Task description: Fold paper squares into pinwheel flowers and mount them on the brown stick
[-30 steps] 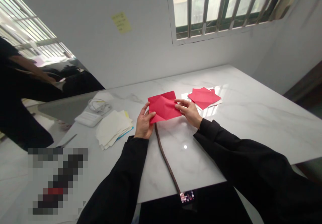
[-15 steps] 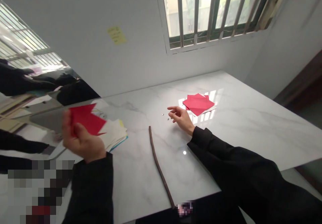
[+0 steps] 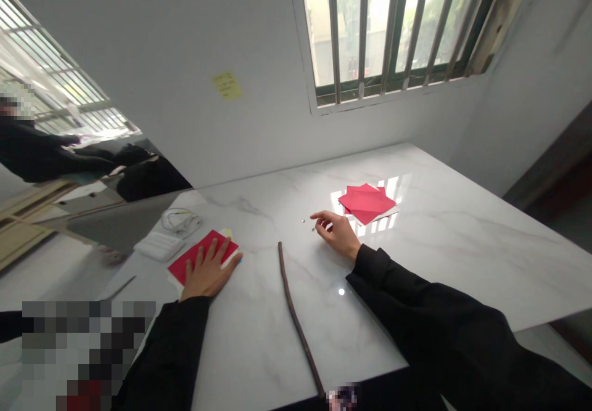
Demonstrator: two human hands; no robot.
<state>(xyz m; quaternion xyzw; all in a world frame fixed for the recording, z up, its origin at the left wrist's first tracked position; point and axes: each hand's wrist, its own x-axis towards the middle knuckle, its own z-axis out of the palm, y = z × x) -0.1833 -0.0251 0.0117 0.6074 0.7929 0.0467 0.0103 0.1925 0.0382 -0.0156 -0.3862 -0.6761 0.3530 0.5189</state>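
Note:
My left hand (image 3: 206,275) lies flat with spread fingers on a red paper sheet (image 3: 182,266). Beneath that sheet, edges of a paper pile show in white, yellow and blue. Over on the right, my right hand (image 3: 341,235) rests on the white marbled table (image 3: 250,349), its index finger stretched out and the other fingers loosely bent, with nothing seen in it. Two tiny bits, one of them a speck (image 3: 303,220), lie by its fingertips. Just behind this hand is a stack of red paper squares (image 3: 367,201), fanned at angles over white paper.
A thin brown stick (image 3: 296,321) runs from mid-table to the near edge. Left of the paper pile are a white box-like item (image 3: 160,244) and a coiled cable (image 3: 178,220). Behind stand a wall with a yellow note (image 3: 227,85) and a barred window. Other people sit at the left.
My left hand has come down and right, laying the red paper it held onto the pile and spreading its fingers over it. My right hand has stayed in place. The view has tilted slightly.

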